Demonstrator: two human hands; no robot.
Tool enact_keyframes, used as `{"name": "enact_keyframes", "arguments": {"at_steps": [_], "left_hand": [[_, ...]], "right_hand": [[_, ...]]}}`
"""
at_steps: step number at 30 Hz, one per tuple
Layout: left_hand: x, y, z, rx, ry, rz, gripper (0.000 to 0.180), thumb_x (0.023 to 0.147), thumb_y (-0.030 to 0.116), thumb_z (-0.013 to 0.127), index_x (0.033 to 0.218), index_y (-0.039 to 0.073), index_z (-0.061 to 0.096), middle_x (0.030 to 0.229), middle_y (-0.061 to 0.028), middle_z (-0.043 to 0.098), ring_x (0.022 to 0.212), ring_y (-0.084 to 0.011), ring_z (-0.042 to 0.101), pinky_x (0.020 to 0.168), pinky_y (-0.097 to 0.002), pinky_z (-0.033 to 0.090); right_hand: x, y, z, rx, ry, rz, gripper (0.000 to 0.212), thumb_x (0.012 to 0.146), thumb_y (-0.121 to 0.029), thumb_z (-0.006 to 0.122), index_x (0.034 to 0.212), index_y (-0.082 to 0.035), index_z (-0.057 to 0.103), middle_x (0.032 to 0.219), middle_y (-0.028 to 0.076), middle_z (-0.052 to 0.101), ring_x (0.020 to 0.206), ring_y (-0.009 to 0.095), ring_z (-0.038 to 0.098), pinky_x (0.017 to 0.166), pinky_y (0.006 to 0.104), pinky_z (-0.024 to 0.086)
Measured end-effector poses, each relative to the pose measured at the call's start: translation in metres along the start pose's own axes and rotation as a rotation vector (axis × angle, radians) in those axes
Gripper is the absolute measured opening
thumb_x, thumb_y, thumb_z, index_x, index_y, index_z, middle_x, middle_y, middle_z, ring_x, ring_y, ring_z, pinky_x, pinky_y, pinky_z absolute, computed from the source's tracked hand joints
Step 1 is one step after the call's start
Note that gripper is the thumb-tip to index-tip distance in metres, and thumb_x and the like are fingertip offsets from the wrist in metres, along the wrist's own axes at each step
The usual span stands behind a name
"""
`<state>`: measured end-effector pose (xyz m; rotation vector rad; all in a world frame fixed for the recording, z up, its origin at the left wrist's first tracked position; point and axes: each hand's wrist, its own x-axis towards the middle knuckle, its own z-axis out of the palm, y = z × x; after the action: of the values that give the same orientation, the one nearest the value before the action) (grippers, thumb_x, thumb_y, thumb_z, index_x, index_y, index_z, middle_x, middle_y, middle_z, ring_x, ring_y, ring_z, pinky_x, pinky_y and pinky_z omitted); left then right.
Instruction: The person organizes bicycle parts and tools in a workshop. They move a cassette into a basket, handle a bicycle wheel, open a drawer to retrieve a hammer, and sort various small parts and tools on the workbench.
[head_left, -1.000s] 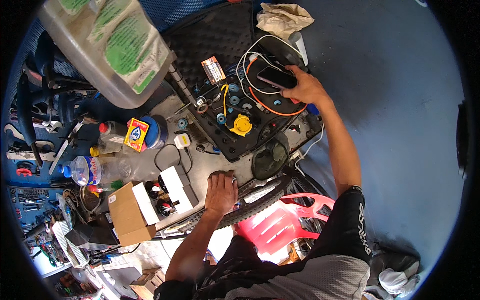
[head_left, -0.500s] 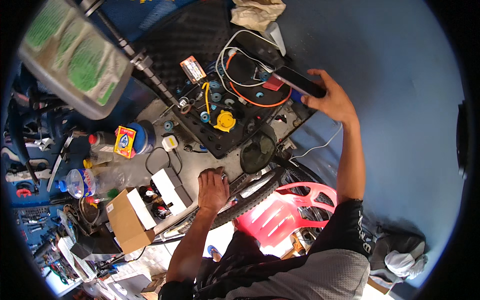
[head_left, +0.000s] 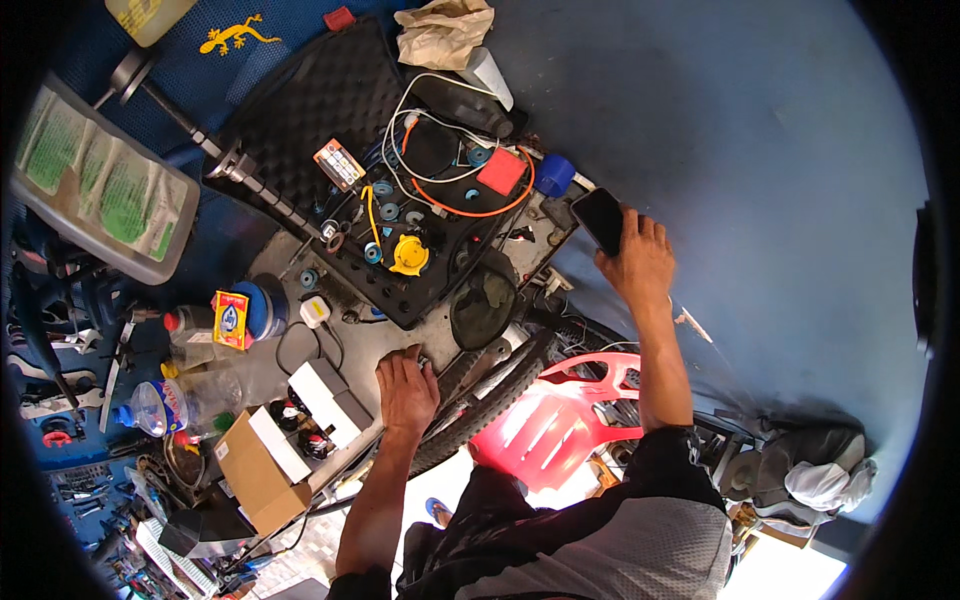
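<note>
My right hand (head_left: 643, 262) is closed around a black smartphone (head_left: 598, 221), whose dark face shows above the fingers. It is off the right end of the workbench (head_left: 405, 335), in front of the blue wall. My left hand (head_left: 408, 392) rests at the bench's near edge with its fingers curled down. A small dark thing shows by its fingertips, too little to name. Just right of this hand are a bicycle tyre (head_left: 497, 405) and a dark bicycle saddle (head_left: 484, 307). Beyond it lies a black foam-lined case (head_left: 400, 312) with blue round parts and a yellow cap-like part (head_left: 409, 255).
Left of my left hand stand an opened cardboard box (head_left: 262, 475), a white box (head_left: 325, 405) and a plastic bottle (head_left: 205, 397). A white charger (head_left: 315, 311) lies behind them. A blue cap (head_left: 554, 175) sits at the bench's right corner. A red plastic chair (head_left: 540, 430) stands below.
My right hand has come down and left with the smartphone, turning it so more of its dark face shows. My left hand stays at the bench edge. The whole view has shifted.
</note>
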<state>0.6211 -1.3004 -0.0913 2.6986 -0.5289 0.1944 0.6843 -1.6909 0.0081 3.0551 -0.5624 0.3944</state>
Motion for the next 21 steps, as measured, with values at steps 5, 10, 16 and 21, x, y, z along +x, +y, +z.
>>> {"name": "enact_keyframes", "arguments": {"at_steps": [5,10,16,21], "left_hand": [[0.001,0.0,-0.001,-0.005,0.028,0.032,0.042,0.097,0.014,0.066,0.133,-0.002,0.055,0.119,-0.0221,0.06,0.111,-0.0404,0.055,0.099,-0.054,0.042],[0.002,0.001,-0.001,-0.002,0.017,0.031,0.041,0.097,0.013,0.066,0.133,-0.002,0.055,0.119,-0.0228,0.06,0.111,-0.041,0.055,0.098,-0.0544,0.042],[0.0,0.0,0.001,-0.006,0.013,0.021,0.04,0.097,0.014,0.066,0.132,-0.003,0.056,0.119,-0.0231,0.06,0.111,-0.0415,0.055,0.098,-0.0548,0.043],[0.0,0.003,-0.003,-0.001,0.005,-0.012,0.04,0.096,0.015,0.067,0.132,-0.001,0.057,0.118,-0.0231,0.06,0.111,-0.042,0.055,0.097,-0.0549,0.043]], "right_hand": [[0.027,-0.012,0.027,0.049,0.034,-0.061,0.081,0.068,-0.026,0.089,0.14,-0.01,0.056,0.116,0.015,0.066,0.112,0.037,0.064,0.093,0.0494,0.055],[0.058,-0.021,0.059,0.14,0.113,-0.179,0.086,0.072,-0.031,0.09,0.146,-0.008,0.053,0.124,0.015,0.065,0.117,0.035,0.06,0.097,0.0475,0.051],[0.076,-0.031,0.081,0.177,0.032,-0.137,0.094,0.074,-0.037,0.091,0.152,-0.006,0.049,0.134,0.015,0.064,0.12,0.034,0.059,0.1,0.0455,0.048],[0.073,-0.058,0.033,0.02,0.006,-0.094,0.086,0.08,-0.033,0.086,0.152,-0.004,0.048,0.133,0.015,0.065,0.124,0.034,0.058,0.101,0.0458,0.048]]}}
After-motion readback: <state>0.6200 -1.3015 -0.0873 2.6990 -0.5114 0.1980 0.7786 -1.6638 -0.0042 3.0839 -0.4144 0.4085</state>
